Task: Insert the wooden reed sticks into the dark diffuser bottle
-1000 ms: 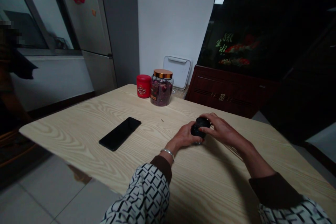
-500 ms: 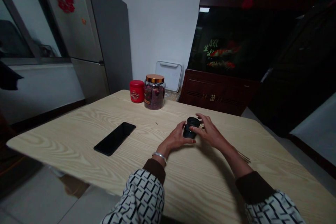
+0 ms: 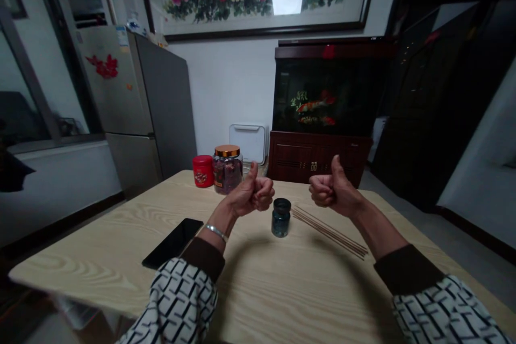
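Observation:
Both of my hands are raised over the table in a thumbs-up, the fingers curled into fists. My left hand [image 3: 252,193] is up and to the left of a small dark glass jar [image 3: 281,219], holding nothing. On the jar's other side, my right hand [image 3: 334,189] is lifted with its thumb pointing up, also with nothing in it. The jar stands upright on the wood-grain table [image 3: 258,285], apart from both hands. Several thin brown sticks [image 3: 328,232] lie side by side to the right of the jar, below my right hand.
A black phone [image 3: 173,243] lies on the table at left, partly behind my left sleeve. Toward the back stand a red canister [image 3: 202,171] and a large copper-lidded jar [image 3: 228,172]. Beyond the table are a fridge [image 3: 124,107] and a fish tank [image 3: 322,94].
Both hands have let go of the small dark jar, moved apart and upward, and closed into thumbs-up fists. The view has tilted up, showing a flower painting.

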`<action>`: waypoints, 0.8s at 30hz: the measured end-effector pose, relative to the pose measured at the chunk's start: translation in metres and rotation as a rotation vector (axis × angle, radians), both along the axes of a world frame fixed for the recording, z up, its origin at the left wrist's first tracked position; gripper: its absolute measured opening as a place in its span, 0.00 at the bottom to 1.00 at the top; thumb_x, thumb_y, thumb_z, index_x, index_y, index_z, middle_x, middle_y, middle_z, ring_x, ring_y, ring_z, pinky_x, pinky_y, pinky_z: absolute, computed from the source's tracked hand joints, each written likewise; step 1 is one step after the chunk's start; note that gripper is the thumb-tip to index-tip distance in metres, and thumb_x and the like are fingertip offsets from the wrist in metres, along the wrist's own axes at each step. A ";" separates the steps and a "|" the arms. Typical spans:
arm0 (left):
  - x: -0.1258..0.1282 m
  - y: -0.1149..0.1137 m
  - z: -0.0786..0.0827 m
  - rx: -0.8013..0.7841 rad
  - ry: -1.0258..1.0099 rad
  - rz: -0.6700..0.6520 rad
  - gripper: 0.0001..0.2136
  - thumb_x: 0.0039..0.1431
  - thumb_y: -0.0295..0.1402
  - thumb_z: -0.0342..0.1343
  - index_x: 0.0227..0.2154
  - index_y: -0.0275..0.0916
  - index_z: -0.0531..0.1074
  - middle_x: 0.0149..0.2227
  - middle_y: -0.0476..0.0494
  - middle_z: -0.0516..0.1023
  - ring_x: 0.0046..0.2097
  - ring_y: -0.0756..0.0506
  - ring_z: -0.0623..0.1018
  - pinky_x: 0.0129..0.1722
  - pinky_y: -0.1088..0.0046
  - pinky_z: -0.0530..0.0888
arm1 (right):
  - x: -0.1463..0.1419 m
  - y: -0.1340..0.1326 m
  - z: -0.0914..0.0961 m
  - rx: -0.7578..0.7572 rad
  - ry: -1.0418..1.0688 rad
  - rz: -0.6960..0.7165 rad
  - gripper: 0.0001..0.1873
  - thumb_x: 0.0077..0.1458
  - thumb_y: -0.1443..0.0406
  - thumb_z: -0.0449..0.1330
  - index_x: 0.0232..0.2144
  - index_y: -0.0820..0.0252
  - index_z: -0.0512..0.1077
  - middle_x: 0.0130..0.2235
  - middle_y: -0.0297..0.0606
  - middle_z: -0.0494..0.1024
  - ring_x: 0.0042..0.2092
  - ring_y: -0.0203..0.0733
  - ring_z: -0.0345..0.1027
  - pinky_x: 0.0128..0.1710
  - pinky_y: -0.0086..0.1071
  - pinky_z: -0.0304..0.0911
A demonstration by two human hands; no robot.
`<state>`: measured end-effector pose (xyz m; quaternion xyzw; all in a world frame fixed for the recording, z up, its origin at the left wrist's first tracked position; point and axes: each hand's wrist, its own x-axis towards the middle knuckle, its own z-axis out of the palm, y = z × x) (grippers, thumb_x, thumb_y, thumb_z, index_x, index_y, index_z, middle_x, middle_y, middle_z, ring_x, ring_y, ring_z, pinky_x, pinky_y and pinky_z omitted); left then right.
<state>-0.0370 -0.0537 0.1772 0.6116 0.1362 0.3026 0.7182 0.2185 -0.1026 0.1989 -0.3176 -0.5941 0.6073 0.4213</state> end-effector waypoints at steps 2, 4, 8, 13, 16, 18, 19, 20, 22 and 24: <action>-0.001 0.003 0.028 -0.005 -0.016 -0.014 0.37 0.49 0.74 0.36 0.13 0.40 0.55 0.15 0.54 0.51 0.17 0.54 0.52 0.19 0.76 0.53 | 0.002 -0.002 0.029 0.039 0.040 0.087 0.42 0.47 0.26 0.32 0.15 0.56 0.51 0.16 0.25 0.48 0.18 0.28 0.35 0.17 0.27 0.34; -0.001 0.003 0.046 -0.013 -0.029 0.011 0.38 0.47 0.76 0.34 0.13 0.40 0.55 0.14 0.53 0.51 0.17 0.54 0.53 0.19 0.75 0.55 | 0.003 -0.004 0.047 0.072 0.054 0.130 0.43 0.45 0.26 0.29 0.14 0.55 0.50 0.16 0.26 0.48 0.18 0.28 0.36 0.17 0.27 0.37; -0.001 0.001 0.046 -0.061 -0.033 0.066 0.39 0.41 0.78 0.32 0.12 0.41 0.53 0.13 0.53 0.51 0.16 0.53 0.53 0.19 0.75 0.55 | 0.003 -0.006 0.047 0.071 0.067 0.158 0.43 0.42 0.25 0.27 0.15 0.54 0.49 0.15 0.27 0.50 0.18 0.29 0.38 0.17 0.28 0.40; 0.000 0.003 -0.007 -0.109 -0.052 -0.127 0.40 0.39 0.79 0.35 0.11 0.40 0.52 0.12 0.53 0.49 0.16 0.54 0.52 0.18 0.75 0.53 | 0.003 -0.002 -0.010 -0.031 0.103 0.235 0.43 0.43 0.25 0.28 0.14 0.55 0.50 0.15 0.26 0.49 0.17 0.28 0.37 0.17 0.27 0.36; 0.001 0.007 -0.033 -0.137 -0.072 -0.193 0.39 0.40 0.78 0.37 0.11 0.40 0.53 0.13 0.53 0.49 0.16 0.54 0.51 0.17 0.76 0.52 | 0.002 0.000 -0.041 -0.079 0.130 0.255 0.43 0.45 0.26 0.28 0.14 0.56 0.51 0.15 0.26 0.49 0.17 0.27 0.37 0.17 0.26 0.35; 0.002 0.010 -0.040 -0.154 -0.084 -0.213 0.39 0.41 0.77 0.37 0.11 0.39 0.53 0.13 0.53 0.49 0.16 0.55 0.51 0.17 0.76 0.51 | 0.002 0.001 -0.049 -0.095 0.138 0.255 0.43 0.44 0.26 0.28 0.14 0.56 0.52 0.15 0.25 0.49 0.16 0.27 0.36 0.17 0.26 0.34; 0.002 0.012 -0.041 -0.158 -0.089 -0.218 0.39 0.42 0.77 0.38 0.12 0.39 0.53 0.13 0.53 0.50 0.16 0.55 0.51 0.17 0.76 0.52 | 0.003 0.001 -0.051 -0.100 0.136 0.248 0.44 0.44 0.25 0.28 0.14 0.56 0.52 0.15 0.25 0.48 0.16 0.27 0.36 0.17 0.27 0.34; 0.002 0.013 -0.042 -0.159 -0.095 -0.218 0.39 0.43 0.76 0.38 0.12 0.39 0.53 0.13 0.53 0.50 0.16 0.55 0.52 0.17 0.76 0.52 | 0.003 0.002 -0.051 -0.103 0.130 0.239 0.44 0.44 0.25 0.28 0.14 0.56 0.53 0.15 0.24 0.48 0.17 0.27 0.36 0.17 0.27 0.34; 0.000 0.016 -0.044 -0.155 -0.116 -0.192 0.38 0.45 0.75 0.39 0.13 0.39 0.55 0.14 0.52 0.52 0.16 0.54 0.54 0.18 0.75 0.54 | 0.003 0.004 -0.050 -0.103 0.102 0.202 0.44 0.44 0.25 0.30 0.14 0.56 0.54 0.15 0.24 0.47 0.17 0.28 0.36 0.17 0.26 0.34; -0.002 0.018 -0.052 -0.160 -0.162 -0.102 0.36 0.49 0.72 0.44 0.15 0.38 0.58 0.16 0.53 0.54 0.17 0.55 0.54 0.19 0.76 0.55 | 0.002 0.008 -0.050 -0.099 0.022 0.114 0.44 0.47 0.26 0.34 0.17 0.57 0.58 0.17 0.24 0.49 0.18 0.28 0.36 0.17 0.25 0.33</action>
